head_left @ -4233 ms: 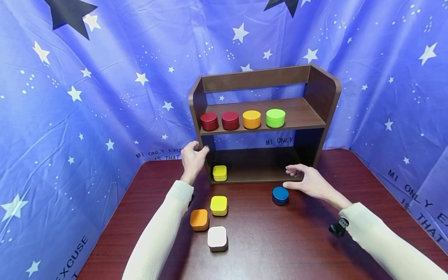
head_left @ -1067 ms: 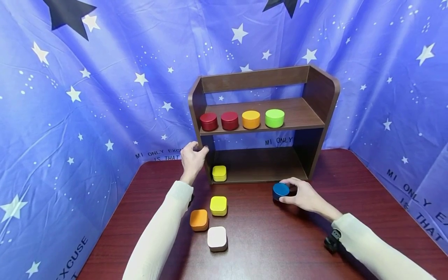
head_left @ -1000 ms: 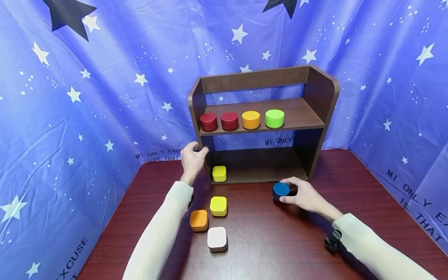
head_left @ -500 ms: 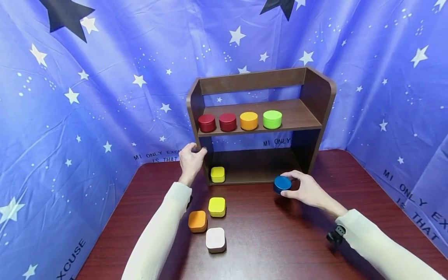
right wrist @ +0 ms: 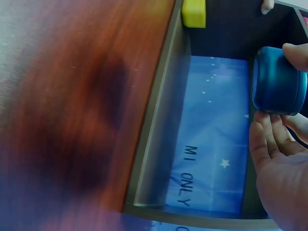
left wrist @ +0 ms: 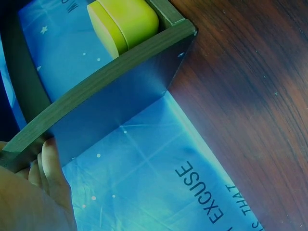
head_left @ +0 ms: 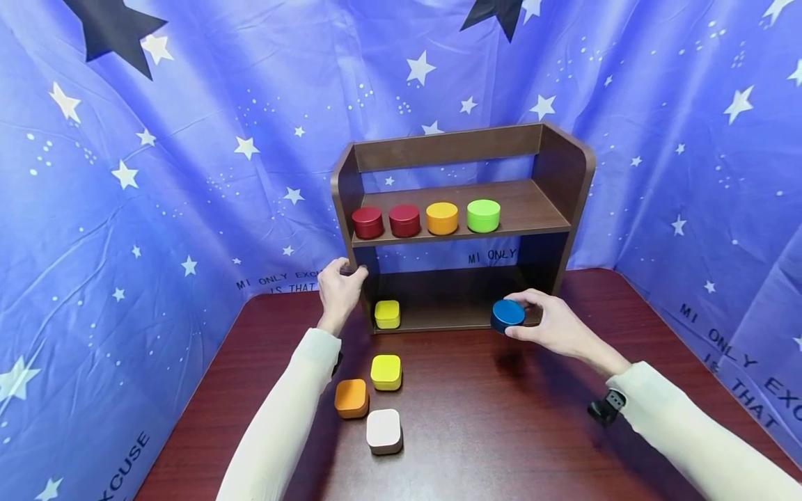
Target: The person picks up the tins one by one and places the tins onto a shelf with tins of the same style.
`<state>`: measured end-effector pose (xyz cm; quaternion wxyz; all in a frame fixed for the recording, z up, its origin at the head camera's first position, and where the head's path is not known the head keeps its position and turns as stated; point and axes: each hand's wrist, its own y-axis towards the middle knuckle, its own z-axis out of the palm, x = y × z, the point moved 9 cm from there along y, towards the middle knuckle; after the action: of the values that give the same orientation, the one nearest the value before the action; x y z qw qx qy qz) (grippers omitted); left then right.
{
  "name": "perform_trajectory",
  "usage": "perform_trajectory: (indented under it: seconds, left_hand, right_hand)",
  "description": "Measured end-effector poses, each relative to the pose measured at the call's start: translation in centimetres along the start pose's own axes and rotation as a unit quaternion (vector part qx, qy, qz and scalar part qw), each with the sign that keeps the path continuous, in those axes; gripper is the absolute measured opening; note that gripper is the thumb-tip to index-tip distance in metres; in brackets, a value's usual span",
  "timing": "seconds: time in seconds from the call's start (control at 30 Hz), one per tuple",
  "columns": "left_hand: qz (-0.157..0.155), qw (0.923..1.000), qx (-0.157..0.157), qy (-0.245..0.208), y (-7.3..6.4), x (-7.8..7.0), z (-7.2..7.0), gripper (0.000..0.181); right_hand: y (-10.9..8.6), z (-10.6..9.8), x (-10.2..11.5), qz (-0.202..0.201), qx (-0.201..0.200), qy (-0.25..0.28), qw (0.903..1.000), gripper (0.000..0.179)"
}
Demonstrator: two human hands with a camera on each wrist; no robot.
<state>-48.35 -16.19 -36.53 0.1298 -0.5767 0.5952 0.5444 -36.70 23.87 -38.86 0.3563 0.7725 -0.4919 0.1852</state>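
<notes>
My right hand [head_left: 557, 325] pinches a round blue tin [head_left: 507, 316] between thumb and fingers, in front of the lower shelf's edge and above the table. The same blue tin [right wrist: 276, 79] shows large in the right wrist view. My left hand [head_left: 340, 289] grips the left side panel of the brown wooden shelf [head_left: 464, 240]; in the left wrist view its fingers [left wrist: 52, 159] lie against the outside of that panel. Along the upper shelf stand two red round tins [head_left: 367, 223], an orange round tin [head_left: 442, 218] and a light green one [head_left: 484, 216].
A yellow square tin [head_left: 387, 314] sits at the lower shelf's left end. On the dark red table [head_left: 476, 431] lie another yellow square tin [head_left: 386, 373], an orange square tin [head_left: 351, 399] and a white one [head_left: 384, 431]. A starry blue curtain [head_left: 207, 174] hangs behind.
My right hand reached the blue tin on the table, took hold of it and raised it toward the lower shelf. My left hand keeps its place on the side panel. The view shifted slightly.
</notes>
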Motion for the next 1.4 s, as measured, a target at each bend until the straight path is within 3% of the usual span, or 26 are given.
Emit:
perform_trajectory:
  seconds: [0.8, 1.07, 1.4]
  left_hand:
    - [-0.002, 1.0000, 0.000, 0.002, -0.1, -0.1, 0.0, 0.019]
    - [-0.004, 1.0000, -0.001, 0.004, -0.1, 0.0, 0.0, 0.019]
    - [-0.012, 0.9999, 0.003, 0.008, -0.2, 0.0, 0.0, 0.019]
  right_hand:
    - [2.4, -4.8, 3.5, -0.026, -0.045, 0.004, 0.9987, 0.052]
    - [2.8, -6.5, 4.1, 0.001, -0.047, -0.011, 0.9989, 0.052]
    - [3.6, -8.3, 5.2, -0.003, -0.065, -0.029, 0.9974, 0.053]
